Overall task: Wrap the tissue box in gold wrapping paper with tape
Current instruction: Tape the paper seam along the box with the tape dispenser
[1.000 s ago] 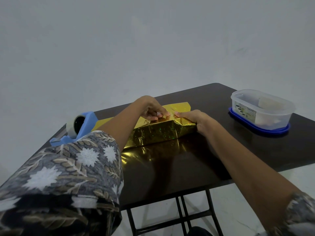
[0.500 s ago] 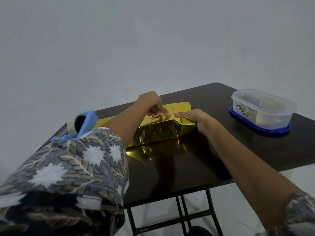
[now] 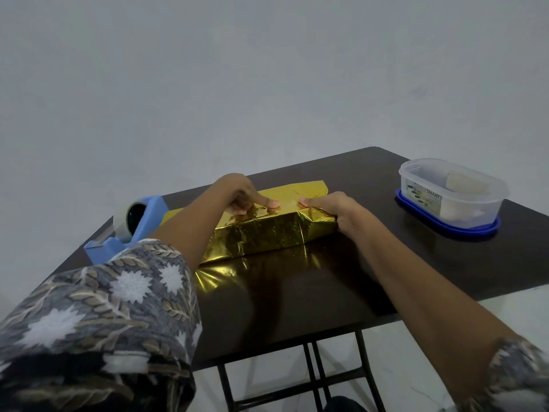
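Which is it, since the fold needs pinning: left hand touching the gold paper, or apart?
Touching. Head view shows the left hand pressing fingertips onto the gold paper.

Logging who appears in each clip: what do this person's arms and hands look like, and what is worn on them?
The left hand and right hand are bare: no gloves, rings or watch visible. The left sleeve, ending near the elbow, is loose grey fabric printed with white flowers and tan leaves; the right sleeve, at the frame's corner, shows the same print.
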`<state>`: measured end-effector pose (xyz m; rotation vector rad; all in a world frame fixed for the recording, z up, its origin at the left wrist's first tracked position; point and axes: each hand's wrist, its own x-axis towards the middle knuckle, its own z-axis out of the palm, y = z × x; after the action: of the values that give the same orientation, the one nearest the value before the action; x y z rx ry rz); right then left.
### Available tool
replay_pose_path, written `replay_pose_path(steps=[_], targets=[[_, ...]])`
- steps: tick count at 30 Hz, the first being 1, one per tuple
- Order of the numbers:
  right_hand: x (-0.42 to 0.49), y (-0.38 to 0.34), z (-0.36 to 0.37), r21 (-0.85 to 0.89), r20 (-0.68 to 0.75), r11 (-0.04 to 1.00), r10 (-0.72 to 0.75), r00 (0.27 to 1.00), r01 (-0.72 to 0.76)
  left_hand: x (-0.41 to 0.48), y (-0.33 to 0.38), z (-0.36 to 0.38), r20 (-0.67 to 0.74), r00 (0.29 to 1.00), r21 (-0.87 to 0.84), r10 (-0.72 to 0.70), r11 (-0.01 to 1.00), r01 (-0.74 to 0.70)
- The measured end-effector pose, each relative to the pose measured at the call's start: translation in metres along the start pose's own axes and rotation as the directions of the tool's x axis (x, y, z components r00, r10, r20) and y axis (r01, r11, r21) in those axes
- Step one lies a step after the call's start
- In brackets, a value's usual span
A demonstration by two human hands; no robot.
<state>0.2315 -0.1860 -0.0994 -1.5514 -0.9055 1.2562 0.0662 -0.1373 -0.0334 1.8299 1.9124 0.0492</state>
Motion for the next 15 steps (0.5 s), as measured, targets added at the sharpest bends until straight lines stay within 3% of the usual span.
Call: replay_pose_path(steps=[8, 15], targets=[[-0.004, 0.002, -0.001, -0.027, 0.008, 0.999, -0.027, 1.0, 0.028, -0.002, -0.003, -0.013, 0.001, 1.0, -0.08, 0.006, 0.997, -0.006], [-0.01, 0.001, -0.004, -0.025, 0.007, 0.998, -0.054, 0.999, 0.054, -0.008, -0.008, -0.015, 0.074, 0.997, -0.007, 0.012, 1.0, -0.011]])
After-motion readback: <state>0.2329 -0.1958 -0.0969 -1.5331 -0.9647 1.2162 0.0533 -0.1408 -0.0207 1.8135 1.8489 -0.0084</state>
